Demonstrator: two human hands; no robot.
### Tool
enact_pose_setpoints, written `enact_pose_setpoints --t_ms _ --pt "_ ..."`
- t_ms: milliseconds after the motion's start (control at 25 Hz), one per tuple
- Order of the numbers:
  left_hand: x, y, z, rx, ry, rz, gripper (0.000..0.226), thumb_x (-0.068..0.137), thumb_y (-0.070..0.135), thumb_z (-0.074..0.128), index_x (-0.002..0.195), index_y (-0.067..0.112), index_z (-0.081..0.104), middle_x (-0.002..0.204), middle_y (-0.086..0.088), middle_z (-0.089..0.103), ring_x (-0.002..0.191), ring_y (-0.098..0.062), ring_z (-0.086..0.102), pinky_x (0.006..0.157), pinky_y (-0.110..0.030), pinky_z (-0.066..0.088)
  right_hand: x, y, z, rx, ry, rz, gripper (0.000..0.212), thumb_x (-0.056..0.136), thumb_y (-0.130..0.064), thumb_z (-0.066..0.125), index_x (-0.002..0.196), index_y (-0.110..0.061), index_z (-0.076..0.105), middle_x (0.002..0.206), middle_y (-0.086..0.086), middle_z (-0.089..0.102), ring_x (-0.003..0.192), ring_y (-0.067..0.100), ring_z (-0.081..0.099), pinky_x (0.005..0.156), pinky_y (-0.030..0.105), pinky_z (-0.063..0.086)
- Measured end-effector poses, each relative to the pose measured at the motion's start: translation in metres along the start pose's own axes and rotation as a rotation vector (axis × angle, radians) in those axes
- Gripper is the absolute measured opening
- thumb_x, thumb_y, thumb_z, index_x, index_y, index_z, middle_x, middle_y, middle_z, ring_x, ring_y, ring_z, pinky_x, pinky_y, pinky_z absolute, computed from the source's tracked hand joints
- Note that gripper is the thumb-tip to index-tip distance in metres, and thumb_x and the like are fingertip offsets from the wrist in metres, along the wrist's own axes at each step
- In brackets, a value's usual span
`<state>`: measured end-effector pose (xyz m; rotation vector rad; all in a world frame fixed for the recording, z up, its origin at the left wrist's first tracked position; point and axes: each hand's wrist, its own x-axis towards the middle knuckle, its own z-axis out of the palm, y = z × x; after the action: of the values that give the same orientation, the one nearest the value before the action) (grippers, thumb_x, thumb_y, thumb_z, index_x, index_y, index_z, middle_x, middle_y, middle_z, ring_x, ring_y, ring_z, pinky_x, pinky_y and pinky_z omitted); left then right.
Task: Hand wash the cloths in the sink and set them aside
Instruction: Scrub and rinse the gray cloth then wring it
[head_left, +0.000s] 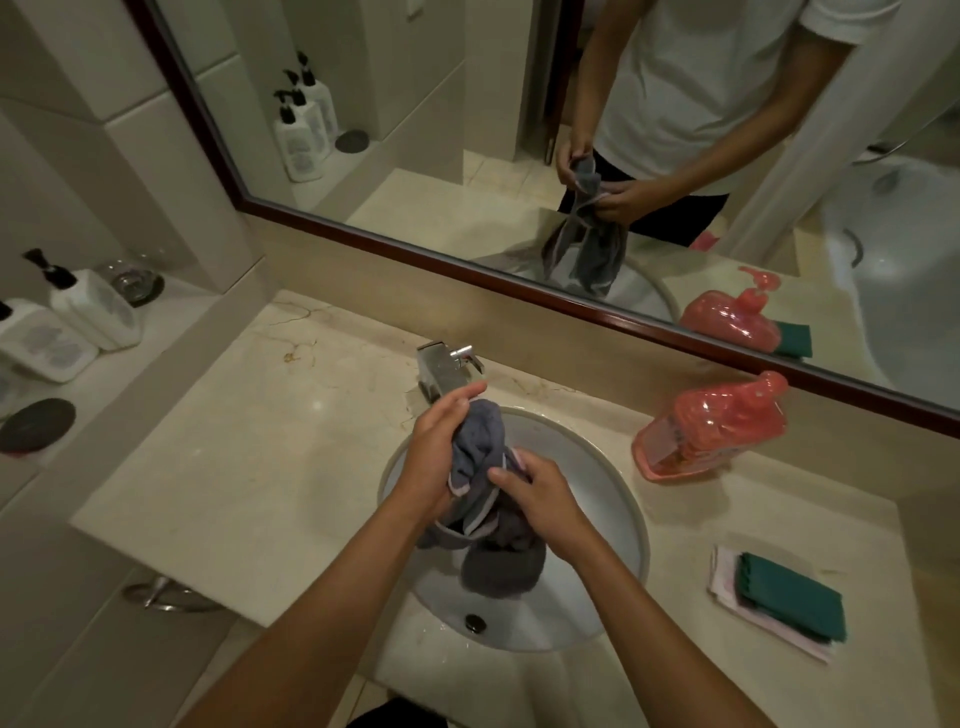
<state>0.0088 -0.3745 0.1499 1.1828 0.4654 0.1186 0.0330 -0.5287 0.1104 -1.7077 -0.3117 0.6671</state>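
Observation:
A grey cloth (480, 452) with a pale pink edge hangs bunched over the round white sink (626, 509). My left hand (441, 441) grips its upper part just below the chrome tap (441, 366). My right hand (540, 496) holds the cloth's middle, fingers curled round it. The cloth's lower end (498, 566) dangles inside the basin above the drain (475, 622). Folded cloths, a green one (795, 597) on a pink one (727, 582), lie on the counter to the right of the sink.
A pink pump bottle (717, 426) lies on its side on the marble counter (249, 452) at the back right. White pump bottles (78, 317) and a glass jar (130, 280) stand on a ledge at the left. A mirror (519, 130) runs along the back wall.

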Motion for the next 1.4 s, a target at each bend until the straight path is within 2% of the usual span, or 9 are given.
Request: enact_pose_setpoints --t_ms 280,360,480,640,760,880,1040,1240,1400 --pt "0.014 -0.053 -0.029 0.015 -0.046 -0.333 0.058 0.092 0.061 0.044 0.116 0.016 0.073 0.114 -0.012 0.074 0.113 -0.022 0.068 0.101 -0.038 0.050 0.035 -0.008 0.032 0.429 0.162 0.157 0.021 0.103 -0.018 0.052 0.104 -0.006 0.069 0.096 0.015 0.076 0.091 0.028 0.073 0.074 0.029 0.058" --pt "0.021 -0.061 -0.039 0.099 -0.049 -0.340 0.048 0.093 0.062 0.043 0.107 0.024 0.070 0.108 0.000 0.074 0.103 -0.014 0.069 0.093 -0.034 0.053 0.045 -0.007 0.032 0.600 0.153 0.305 0.034 0.106 -0.026 0.046 0.112 -0.002 0.069 0.107 0.020 0.074 0.100 0.029 0.073 0.078 0.031 0.058" --pt "0.033 -0.071 -0.048 0.272 -0.016 -0.301 0.038 0.104 0.049 0.042 0.109 0.021 0.066 0.115 -0.005 0.069 0.110 -0.025 0.066 0.100 -0.045 0.052 0.058 -0.003 0.019 0.566 0.013 0.472 0.055 0.108 -0.043 0.033 0.116 -0.004 0.071 0.113 0.014 0.074 0.107 0.025 0.071 0.087 0.033 0.053" --pt "0.047 -0.082 -0.056 0.338 0.167 -0.277 0.038 0.104 0.042 0.049 0.093 0.016 0.074 0.079 -0.001 0.075 0.079 -0.017 0.072 0.068 -0.025 0.056 0.084 0.008 0.010 -0.036 0.146 0.489 0.061 0.106 -0.051 0.031 0.078 -0.010 0.067 0.074 0.004 0.067 0.075 0.022 0.062 0.077 0.037 0.047" --pt "0.057 -0.093 -0.069 0.233 0.254 -0.354 0.040 0.104 0.042 0.048 0.089 0.015 0.074 0.069 0.004 0.075 0.061 -0.007 0.070 0.050 -0.015 0.049 0.102 0.013 0.002 0.047 0.311 0.450 0.047 0.105 -0.043 0.042 0.080 -0.012 0.067 0.078 0.009 0.070 0.071 0.022 0.065 0.071 0.038 0.053" --pt "0.069 -0.100 -0.071 0.202 0.238 -0.433 0.048 0.103 0.050 0.044 0.103 0.012 0.075 0.080 -0.002 0.078 0.074 -0.014 0.074 0.064 -0.024 0.057 0.126 0.014 0.006 -0.123 0.424 0.242 0.019 0.100 -0.023 0.057 0.106 -0.014 0.071 0.100 0.003 0.071 0.089 0.021 0.068 0.078 0.034 0.058" --pt "0.087 -0.104 -0.065 0.009 0.291 -0.505 0.064 0.103 0.059 0.034 0.131 0.010 0.064 0.121 -0.019 0.069 0.115 -0.035 0.065 0.106 -0.051 0.048 0.176 0.008 0.018 -0.271 0.446 0.127 0.033 0.099 -0.019 0.062 0.131 -0.012 0.066 0.105 -0.001 0.069 0.094 0.017 0.065 0.086 0.030 0.053" --pt "0.104 -0.115 -0.066 -0.057 0.342 -0.531 0.076 0.100 0.067 0.031 0.131 0.005 0.062 0.123 -0.027 0.065 0.117 -0.043 0.061 0.108 -0.055 0.046 0.209 0.024 0.011 -0.203 0.451 0.095 0.026 0.094 -0.005 0.066 0.119 -0.004 0.072 0.080 0.000 0.072 0.064 0.009 0.062 0.070 0.028 0.056" --pt "0.112 -0.120 -0.066 -0.105 0.339 -0.548 0.077 0.098 0.069 0.033 0.138 0.008 0.058 0.135 -0.024 0.060 0.126 -0.042 0.056 0.111 -0.055 0.042 0.222 0.034 -0.002 -0.103 0.464 0.109 0.024 0.095 -0.007 0.065 0.118 -0.004 0.072 0.076 -0.002 0.071 0.061 0.008 0.062 0.060 0.024 0.054"
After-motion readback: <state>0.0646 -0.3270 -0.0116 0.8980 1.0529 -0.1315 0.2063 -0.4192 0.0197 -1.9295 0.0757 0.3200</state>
